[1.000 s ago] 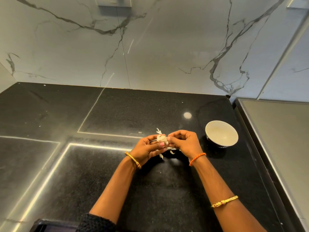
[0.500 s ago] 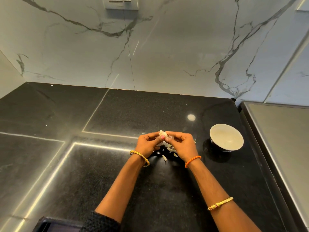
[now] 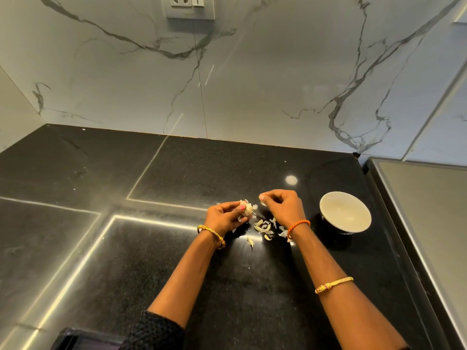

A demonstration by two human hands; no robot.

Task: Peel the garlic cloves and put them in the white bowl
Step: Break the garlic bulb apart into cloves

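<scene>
Two hands work over the dark surface [image 3: 126, 248]: the left hand [image 3: 225, 217] holds one piece of garlic [image 3: 247, 207], and the right hand [image 3: 283, 205], just to its right, pinches one small flake of peel [image 3: 262, 203]. One white bowl [image 3: 345, 212] stands to the right of the hands, and a scatter of loose peel scraps [image 3: 264, 227], roughly eight though some are too small to count, lies on the surface near the wrists. Three bangles show: one gold bangle [image 3: 212, 234] on the left wrist, one orange thread band [image 3: 298, 224] on the right wrist, and one gold bracelet [image 3: 333, 284] nearer on the right forearm; one socket plate [image 3: 189, 7] sits on the far wall.
</scene>
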